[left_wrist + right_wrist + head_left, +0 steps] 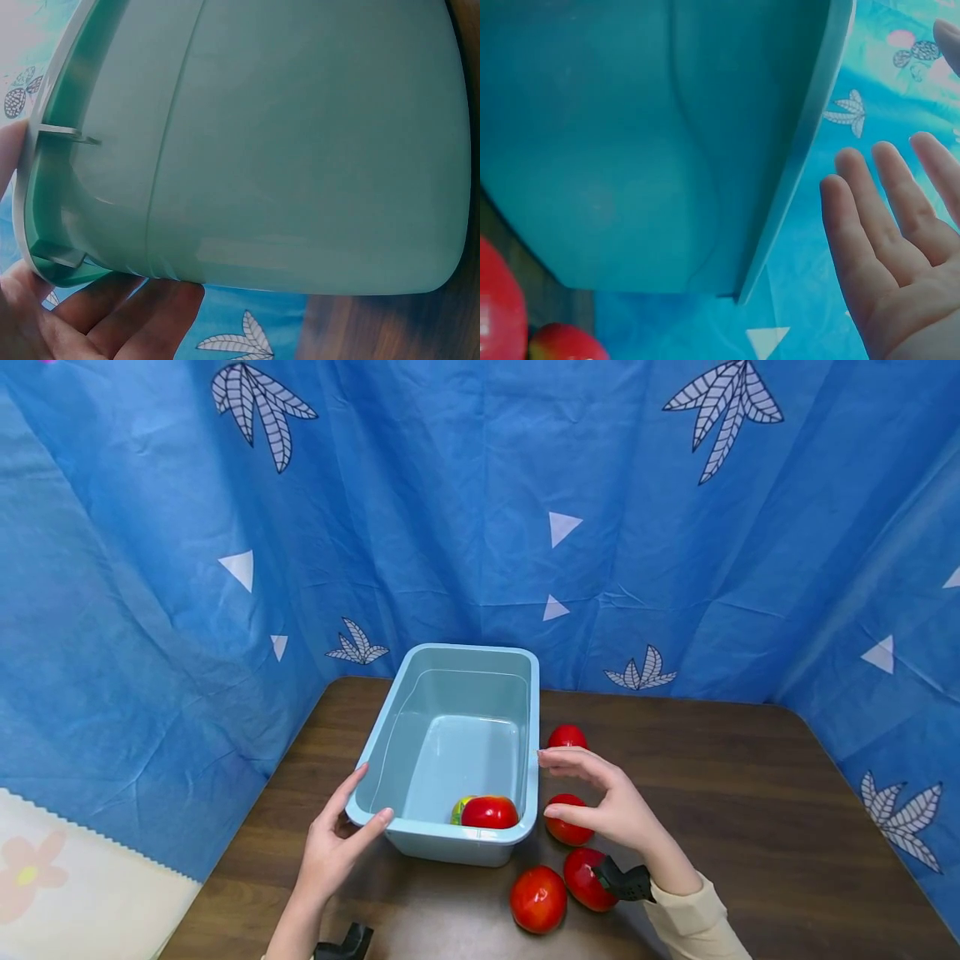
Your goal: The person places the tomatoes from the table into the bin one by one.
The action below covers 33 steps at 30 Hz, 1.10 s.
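A light blue plastic bin (pixel 465 852) stands on the table. My left hand (pixel 330 847) holds its near left corner, the thumb on the near rim and the fingers along the left side; in the left wrist view the fingers (pixel 161 319) reach under the rim. Over the bin's right side, my right hand (pixel 611 797) is held with fingers apart, holding nothing; the right wrist view shows its fingers (pixel 885 210) apart from the rim. Inside the bin lies a red round fruit (pixel 489 812), partly covering a yellow-green thing (pixel 459 810).
Several red round fruits lie right of the bin, among them a far one (pixel 567 737), one under my right hand (pixel 568 827) and a near one (pixel 537 900). The dark wooden table (pixel 712 793) extends rightward. A blue patterned curtain (pixel 480 527) hangs behind and beside it.
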Each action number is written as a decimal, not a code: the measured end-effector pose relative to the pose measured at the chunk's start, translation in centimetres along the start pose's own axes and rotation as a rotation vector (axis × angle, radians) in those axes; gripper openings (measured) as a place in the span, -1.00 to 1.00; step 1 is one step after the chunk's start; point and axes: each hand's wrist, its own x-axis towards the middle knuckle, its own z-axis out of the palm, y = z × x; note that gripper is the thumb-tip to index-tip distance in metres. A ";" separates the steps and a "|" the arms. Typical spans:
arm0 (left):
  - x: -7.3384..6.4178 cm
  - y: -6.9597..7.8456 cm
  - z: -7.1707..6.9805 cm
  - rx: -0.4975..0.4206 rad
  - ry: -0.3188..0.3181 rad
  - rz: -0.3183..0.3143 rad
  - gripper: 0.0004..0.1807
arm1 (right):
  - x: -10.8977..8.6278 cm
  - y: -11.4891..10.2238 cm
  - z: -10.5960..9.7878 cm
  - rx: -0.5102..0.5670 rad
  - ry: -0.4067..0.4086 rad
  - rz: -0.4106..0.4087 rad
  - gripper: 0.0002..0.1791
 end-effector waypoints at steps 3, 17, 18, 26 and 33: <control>0.0 0.0 0.0 -0.002 0.002 -0.006 -0.28 | -0.8 0.4 0.0 -0.005 0.001 0.022 -0.33; -0.1 0.1 -0.2 -0.008 -0.008 0.002 -0.27 | -5.2 3.5 -0.1 -0.040 -0.034 0.141 -0.36; -0.1 0.0 -0.2 -0.006 -0.008 0.000 -0.27 | -5.5 3.8 -0.1 -0.036 -0.039 0.154 -0.37; -0.1 -0.3 -0.1 -0.002 -0.014 -0.015 -0.27 | -8.3 6.1 -0.1 0.019 -0.037 0.220 -0.41; -0.1 -0.2 -0.1 -0.012 -0.009 0.015 -0.27 | -9.1 7.4 -0.1 0.014 -0.035 0.259 -0.45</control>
